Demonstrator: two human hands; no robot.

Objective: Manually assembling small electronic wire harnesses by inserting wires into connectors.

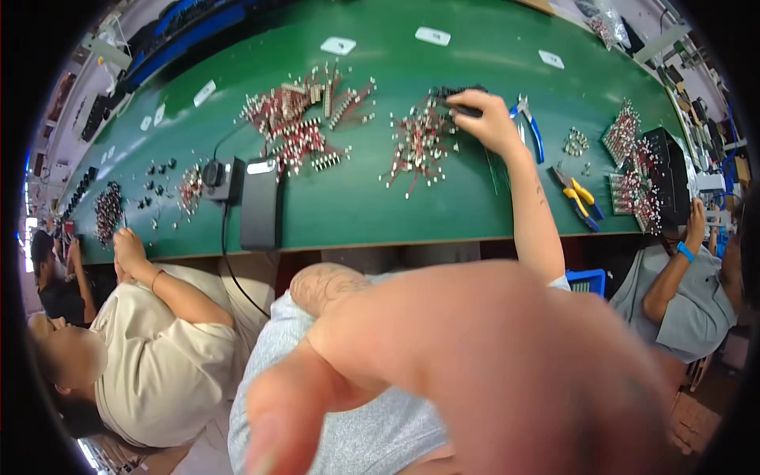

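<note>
My left hand (507,356) looms large and blurred close to the head camera. Its thumb stands out apart from the rest; the other fingers are smeared or cut off, and nothing shows in its grasp. Farther off on the green table, my right hand (484,120) has its fingers closed round a slim dark stick-like thing (467,110), whose kind I cannot make out. Just left of that hand lies a pile of red-wired parts with pale tips (423,138). Black strip pieces (447,92) sit behind it, partly covered by the fingers.
Blue-handled pliers (535,131) and yellow-and-blue cutters (579,199) lie to the right. A bigger wired heap (293,115), a black power block (261,206) and a plug adapter (220,178) with a cable are leftward. A black box (669,178) stands far right. People sit on both sides.
</note>
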